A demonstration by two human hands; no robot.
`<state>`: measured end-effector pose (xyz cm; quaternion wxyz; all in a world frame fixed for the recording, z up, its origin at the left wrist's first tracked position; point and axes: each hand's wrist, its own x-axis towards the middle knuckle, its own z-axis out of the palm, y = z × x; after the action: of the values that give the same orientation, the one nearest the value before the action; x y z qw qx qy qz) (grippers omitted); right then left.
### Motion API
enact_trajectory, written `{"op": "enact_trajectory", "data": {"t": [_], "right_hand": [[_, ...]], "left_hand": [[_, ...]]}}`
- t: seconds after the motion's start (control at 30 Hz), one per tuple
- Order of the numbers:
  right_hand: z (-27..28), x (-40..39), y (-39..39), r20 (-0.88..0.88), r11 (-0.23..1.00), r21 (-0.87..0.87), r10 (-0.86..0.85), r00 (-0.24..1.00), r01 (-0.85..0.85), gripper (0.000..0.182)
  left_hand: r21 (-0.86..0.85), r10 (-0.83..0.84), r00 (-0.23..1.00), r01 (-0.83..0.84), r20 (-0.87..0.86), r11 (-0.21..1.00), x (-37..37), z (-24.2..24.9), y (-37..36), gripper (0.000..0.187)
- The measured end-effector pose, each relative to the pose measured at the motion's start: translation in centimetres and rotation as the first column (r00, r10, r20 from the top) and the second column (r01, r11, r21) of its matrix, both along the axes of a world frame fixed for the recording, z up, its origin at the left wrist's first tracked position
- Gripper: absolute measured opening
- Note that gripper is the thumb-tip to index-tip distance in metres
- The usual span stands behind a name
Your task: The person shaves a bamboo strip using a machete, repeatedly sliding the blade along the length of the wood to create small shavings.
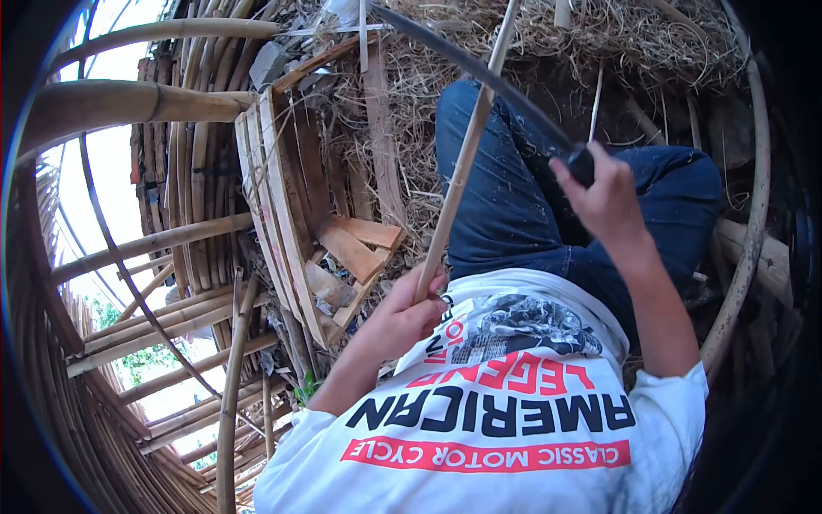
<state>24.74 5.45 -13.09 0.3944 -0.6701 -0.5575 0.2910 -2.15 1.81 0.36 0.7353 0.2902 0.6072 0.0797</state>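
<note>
My left hand [406, 315] is closed around the lower end of a long, split bamboo strip [458, 176], which slants up and away over my jeans. In my right hand [606, 195] is the black handle of a long-bladed machete [531, 111], held above my lap. Its dark blade points up and to the left, crossing the strip in this view near the top. Pale shavings are scattered over the legs of my blue jeans [505, 206].
A wooden crate [278, 214] with loose boards stands to the left, beside a wall of bamboo poles [193, 188]. Heaped shavings [634, 43] cover the ground ahead. A curved pole [753, 231] runs along the right, near a thick bamboo piece [758, 257].
</note>
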Motion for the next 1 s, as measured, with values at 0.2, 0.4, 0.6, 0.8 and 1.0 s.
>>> {"op": "enact_trajectory", "data": {"t": [0.2,0.4,0.6,0.8,1.0], "right_hand": [[3.1,-3.8,-3.8,0.006,0.952,0.159,0.266,0.964,-0.263,0.035],[1.1,-0.9,-0.6,-0.028,0.995,-0.053,0.082,0.996,-0.084,0.036],[3.8,-3.9,-4.3,-0.064,0.972,0.055,0.23,0.971,-0.227,0.035],[2.5,-1.3,-1.6,-0.038,0.991,-0.033,0.131,0.991,-0.132,0.032],[3.7,-4.8,-5.4,-0.015,0.961,0.108,0.256,0.966,-0.253,0.034]], "left_hand": [[0.103,-0.141,0.987,0.148,-0.073,0.984,-0.2,-0.6,-0.3,0.019],[0.071,-0.076,0.995,0.08,-0.063,0.994,-1.3,-0.3,-0.7,0.018],[0.114,-0.161,0.984,0.169,-0.081,0.979,-1.3,-1.4,-0.2,0.017],[0.144,-0.135,0.987,0.147,-0.091,0.979,-1.4,0.0,-0.4,0.017],[0.066,-0.153,0.981,0.162,-0.123,0.985,-1.3,-0.8,-0.4,0.017]]}}
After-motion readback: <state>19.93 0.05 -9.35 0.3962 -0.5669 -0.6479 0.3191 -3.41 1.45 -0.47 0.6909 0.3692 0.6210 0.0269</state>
